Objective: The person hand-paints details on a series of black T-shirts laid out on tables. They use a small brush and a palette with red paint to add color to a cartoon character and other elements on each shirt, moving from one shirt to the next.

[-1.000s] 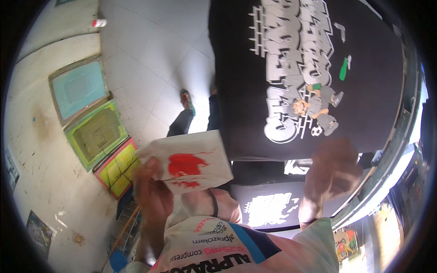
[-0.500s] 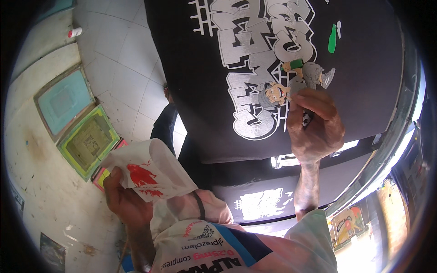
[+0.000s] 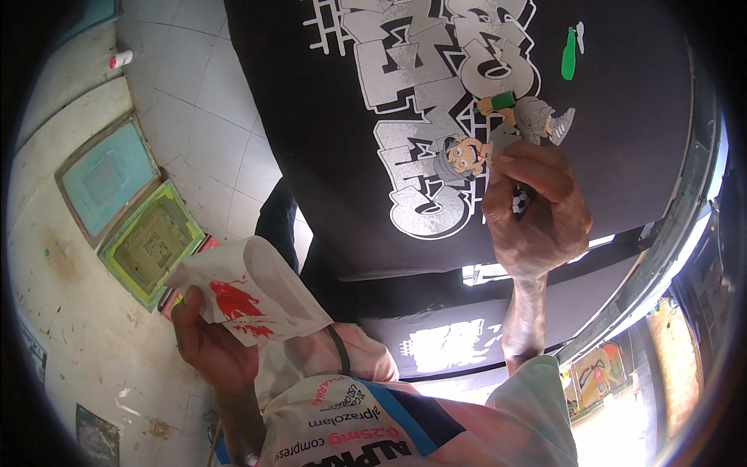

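A curled white sheet [image 3: 288,292] with red paint-like marks is pinched by its edge in my left hand [image 3: 214,342], at the lower left. Over the black fabric [image 3: 311,210], my right hand [image 3: 541,210] has its thumb and forefinger pressed together. Whatever small thing may be between those fingertips I cannot make out. They are at the cartoon figure [image 3: 467,159], which is part of a large silver-grey letter print [image 3: 412,101] on the fabric. A small football motif [image 3: 520,203] shows behind my curled fingers. A green bottle shape [image 3: 569,58] is printed farther right.
A second black printed fabric [image 3: 447,346] lies nearer to me. Framed screens, one blue [image 3: 109,177] and one with green edges [image 3: 153,245], lean at the left wall. Pale floor tiles [image 3: 206,93] show beyond. A metal rail [image 3: 689,167] curves along the right.
The view has shifted slightly, so the black fabric's print sits a little farther left. My left hand still grips the white sheet, and my right hand keeps its pinch at the cartoon figure.
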A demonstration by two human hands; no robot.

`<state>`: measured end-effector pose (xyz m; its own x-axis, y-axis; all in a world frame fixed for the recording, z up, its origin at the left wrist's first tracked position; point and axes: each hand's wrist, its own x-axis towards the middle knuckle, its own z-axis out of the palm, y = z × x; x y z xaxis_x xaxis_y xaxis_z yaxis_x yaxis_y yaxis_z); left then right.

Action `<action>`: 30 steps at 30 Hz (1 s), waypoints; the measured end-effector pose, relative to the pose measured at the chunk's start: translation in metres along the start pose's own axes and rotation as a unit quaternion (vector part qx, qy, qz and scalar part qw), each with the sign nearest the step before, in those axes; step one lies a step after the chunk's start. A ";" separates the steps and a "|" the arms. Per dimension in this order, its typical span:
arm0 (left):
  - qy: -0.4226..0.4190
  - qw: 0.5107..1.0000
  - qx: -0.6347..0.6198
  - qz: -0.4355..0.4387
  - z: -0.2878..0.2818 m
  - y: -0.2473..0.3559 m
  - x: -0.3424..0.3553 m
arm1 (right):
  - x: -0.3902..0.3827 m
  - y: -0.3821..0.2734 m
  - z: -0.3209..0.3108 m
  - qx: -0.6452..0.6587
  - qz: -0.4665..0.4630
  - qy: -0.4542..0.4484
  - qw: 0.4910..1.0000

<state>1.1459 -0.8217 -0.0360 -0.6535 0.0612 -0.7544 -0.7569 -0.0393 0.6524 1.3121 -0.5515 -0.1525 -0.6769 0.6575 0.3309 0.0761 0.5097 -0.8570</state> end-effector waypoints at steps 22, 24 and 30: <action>-0.021 1.000 -0.003 -0.015 -0.002 0.000 0.001 | 0.004 -0.002 0.000 -0.015 -0.023 -0.011 1.000; -0.011 1.000 0.010 -0.015 -0.001 -0.001 0.002 | 0.004 -0.001 0.000 -0.011 -0.026 -0.013 1.000; -0.023 0.999 -0.013 -0.027 -0.002 -0.001 0.003 | 0.002 -0.001 -0.001 -0.010 -0.008 -0.008 1.000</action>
<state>1.1446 -0.8239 -0.0387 -0.6103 0.1088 -0.7846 -0.7919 -0.0615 0.6075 1.3115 -0.5503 -0.1505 -0.6898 0.6404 0.3377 0.0799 0.5310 -0.8436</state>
